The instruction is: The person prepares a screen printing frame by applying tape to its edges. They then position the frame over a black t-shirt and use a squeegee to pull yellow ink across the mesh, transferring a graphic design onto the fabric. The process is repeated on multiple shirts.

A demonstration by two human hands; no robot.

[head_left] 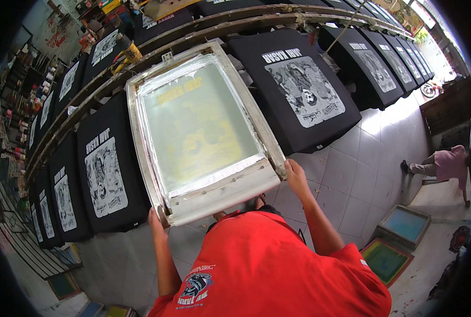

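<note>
A large screen printing frame [204, 127], with pale mesh and a faint yellow design, is held in front of me, slightly tilted to the left. My left hand [158, 224] is closed on its near left corner. At the near right corner my right hand [297, 179] grips the frame's edge, thumb on top. A pale strip dotted with screws [222, 193] runs along the near end. Below the frame lies a board, mostly hidden. Black printed shirts lie on either side: one shirt [309, 87] to the right, another shirt [106, 164] to the left.
Wooden rails [193, 29] run behind the shirts, with a yellow tool [127, 53] on them. More shirts stretch left and right. Other screens, one blue [404, 226] and one green [386, 261], lie at the lower right. A person in pink [451, 168] stands farther right on the tiled floor [346, 169].
</note>
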